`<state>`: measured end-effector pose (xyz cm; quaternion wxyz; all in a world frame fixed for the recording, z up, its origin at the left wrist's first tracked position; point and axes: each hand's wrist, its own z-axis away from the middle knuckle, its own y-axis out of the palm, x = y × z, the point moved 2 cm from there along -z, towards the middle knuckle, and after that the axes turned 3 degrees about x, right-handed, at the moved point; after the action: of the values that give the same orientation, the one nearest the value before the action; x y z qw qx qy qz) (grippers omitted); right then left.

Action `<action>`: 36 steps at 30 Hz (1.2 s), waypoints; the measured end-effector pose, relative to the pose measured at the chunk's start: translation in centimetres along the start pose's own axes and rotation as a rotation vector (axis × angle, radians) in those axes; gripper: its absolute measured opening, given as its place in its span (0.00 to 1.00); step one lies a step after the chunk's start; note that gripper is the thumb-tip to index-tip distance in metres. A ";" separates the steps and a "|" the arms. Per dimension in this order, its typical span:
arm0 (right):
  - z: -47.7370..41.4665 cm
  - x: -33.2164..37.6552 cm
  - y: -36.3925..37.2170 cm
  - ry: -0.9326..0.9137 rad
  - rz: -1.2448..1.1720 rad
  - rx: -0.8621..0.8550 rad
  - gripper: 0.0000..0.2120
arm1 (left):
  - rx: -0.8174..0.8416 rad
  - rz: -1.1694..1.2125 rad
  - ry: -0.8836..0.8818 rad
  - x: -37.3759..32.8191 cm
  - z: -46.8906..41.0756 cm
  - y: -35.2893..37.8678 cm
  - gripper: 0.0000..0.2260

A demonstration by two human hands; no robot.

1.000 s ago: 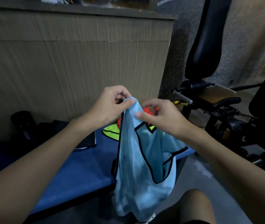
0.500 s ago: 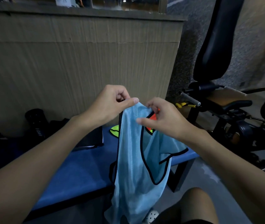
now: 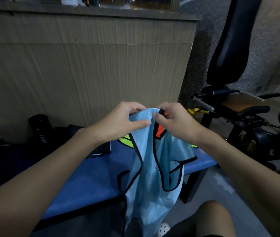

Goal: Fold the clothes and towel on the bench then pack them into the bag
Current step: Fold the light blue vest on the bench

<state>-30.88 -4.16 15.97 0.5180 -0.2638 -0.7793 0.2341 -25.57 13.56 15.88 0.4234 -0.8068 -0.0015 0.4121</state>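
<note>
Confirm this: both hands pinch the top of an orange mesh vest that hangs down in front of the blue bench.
Wrong colour: the head view shows the mesh vest pinched by the left hand and right hand is light blue, not orange. It does hang in front of the blue bench.

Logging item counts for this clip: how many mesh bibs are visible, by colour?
Light blue bib, pinched by left hand and right hand: 1
Orange bib: 1
Neon yellow bib: 1
Total: 3
</note>
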 end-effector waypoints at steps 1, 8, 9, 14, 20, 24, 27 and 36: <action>0.0 0.0 0.0 0.007 -0.025 0.000 0.12 | -0.018 0.010 0.008 -0.2 0.0 0.2 0.06; 0.3 -0.4 -1.0 0.111 -0.263 0.162 0.21 | -0.186 0.112 -0.086 0.1 -0.7 0.1 0.03; 0.3 -0.4 -1.2 0.113 -0.272 0.175 0.25 | -0.179 0.139 -0.109 -0.1 -0.6 0.2 0.03; 0.2 -0.3 -0.6 0.039 -0.277 0.221 0.37 | -0.017 0.216 -0.146 -1.1 0.0 1.1 0.11; 0.1 0.4 -0.6 -0.035 -0.291 0.220 0.42 | 0.165 0.187 -0.135 -1.2 0.4 1.5 0.10; 0.2 0.3 -0.6 -0.033 -0.301 0.195 0.42 | 0.043 0.073 -0.104 -0.8 0.3 1.3 0.03; 0.4 -0.1 -0.5 0.010 -0.194 0.238 0.34 | -0.152 0.057 -0.088 -1.0 0.2 0.4 0.02; 0.6 -0.7 -0.7 -0.009 0.371 -0.093 0.11 | -0.394 -0.111 -0.039 -0.2 0.2 0.0 0.03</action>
<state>-31.30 -5.16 15.76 0.4496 -0.4258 -0.7295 0.2905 -25.89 13.62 15.93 0.2790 -0.8646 -0.1348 0.3955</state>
